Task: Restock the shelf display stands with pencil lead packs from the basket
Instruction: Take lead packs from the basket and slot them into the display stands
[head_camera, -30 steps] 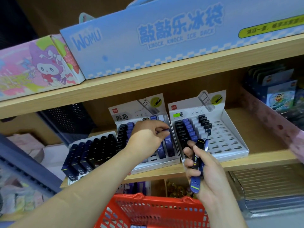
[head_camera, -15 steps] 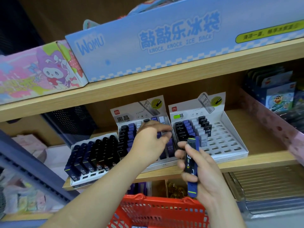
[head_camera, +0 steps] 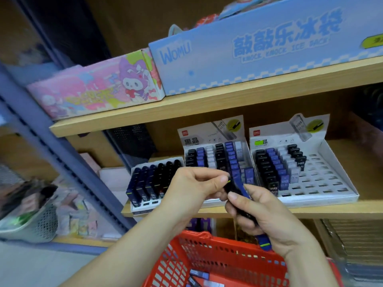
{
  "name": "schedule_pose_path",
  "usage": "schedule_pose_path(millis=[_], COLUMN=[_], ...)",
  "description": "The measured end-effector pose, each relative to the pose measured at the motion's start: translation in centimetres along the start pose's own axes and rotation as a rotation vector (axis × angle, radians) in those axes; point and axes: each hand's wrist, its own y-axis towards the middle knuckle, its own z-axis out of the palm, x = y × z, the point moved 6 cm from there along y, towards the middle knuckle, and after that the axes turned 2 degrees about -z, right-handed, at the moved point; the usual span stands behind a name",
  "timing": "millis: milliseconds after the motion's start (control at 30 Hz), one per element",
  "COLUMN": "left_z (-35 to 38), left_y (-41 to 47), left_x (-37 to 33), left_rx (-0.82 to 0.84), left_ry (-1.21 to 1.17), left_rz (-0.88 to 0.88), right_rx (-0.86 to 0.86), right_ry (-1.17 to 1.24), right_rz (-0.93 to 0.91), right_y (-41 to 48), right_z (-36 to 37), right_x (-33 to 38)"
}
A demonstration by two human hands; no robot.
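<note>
My right hand (head_camera: 267, 222) grips a small bunch of dark and blue pencil lead packs (head_camera: 264, 244) in front of the shelf edge. My left hand (head_camera: 194, 189) pinches the top of a black pack (head_camera: 229, 186) in that bunch. Behind them three white display stands sit on the wooden shelf: a left stand (head_camera: 145, 207) with dark packs, a middle stand (head_camera: 192, 139) nearly full, and a right stand (head_camera: 323, 183) with many bare slots. A red basket (head_camera: 217, 257) below holds a few more packs (head_camera: 199, 276).
The upper shelf board (head_camera: 207, 104) carries a blue box (head_camera: 259, 48) and a pink cartoon box (head_camera: 93, 90). A black mesh bin (head_camera: 132, 139) stands behind the left stand. A blue rack post (head_camera: 51, 150) slants at the left, with a grey basket (head_camera: 31, 222) beyond.
My left hand came away from the middle stand and down to the bunch in my right hand, taking hold of a black pack. The view swung left.
</note>
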Motion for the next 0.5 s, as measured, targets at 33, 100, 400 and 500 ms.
schedule_pose_path(millis=[33, 100, 400, 500], left_z=[-0.8, -2.4, -13.0, -16.7], left_y=[-0.4, -1.0, -1.4, -1.0], left_x=[0.4, 1.0, 0.3, 1.0], left_rx=[-0.011, -0.026, -0.331, -0.501], left_ry=[-0.007, 0.026, 0.356, 0.533], left_rz=[-0.023, -0.059, 0.062, 0.118], right_rx=[0.026, 0.068, -0.132, -0.183], right_ry=[-0.017, -0.041, -0.035, -0.001], right_rz=[0.015, 0.049, 0.155, 0.131], right_y=[0.2, 0.6, 2.8, 2.9], right_z=[0.7, 2.1, 4.6, 3.9], right_x=[-0.3, -1.1, -4.9, -5.0])
